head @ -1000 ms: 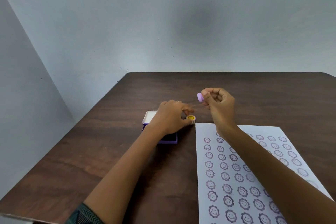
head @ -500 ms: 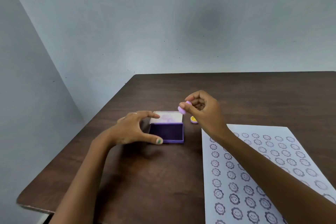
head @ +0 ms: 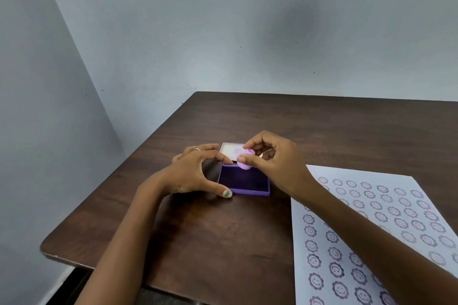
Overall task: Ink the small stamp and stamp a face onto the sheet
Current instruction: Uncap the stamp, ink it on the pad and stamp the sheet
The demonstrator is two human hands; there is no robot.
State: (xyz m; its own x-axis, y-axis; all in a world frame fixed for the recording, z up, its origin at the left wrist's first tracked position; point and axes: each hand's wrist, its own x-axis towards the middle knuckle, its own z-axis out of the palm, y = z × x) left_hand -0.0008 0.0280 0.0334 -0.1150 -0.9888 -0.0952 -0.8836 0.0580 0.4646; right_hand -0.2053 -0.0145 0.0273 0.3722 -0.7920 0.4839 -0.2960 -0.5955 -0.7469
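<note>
A small lilac stamp (head: 245, 162) is pinched between the thumb and fingers of my right hand (head: 275, 161), just above the far edge of the dark ink surface. The purple ink pad (head: 244, 181) lies open on the table, its pale lid (head: 231, 151) folded back behind it. My left hand (head: 195, 173) grips the pad's left side, thumb at the near corner and forefinger at the far one. A white sheet (head: 371, 230) covered with several purple flower-face prints lies to the right, under my right forearm.
The dark wooden table (head: 198, 230) has its left edge and a rounded near-left corner close to my left arm. Grey walls stand behind and to the left. The yellow cap seen earlier is hidden behind my right hand.
My right hand carried the stamp left and down to the ink pad. My left hand closed in on the pad's left side. The camera view shifted, hiding the yellow cap.
</note>
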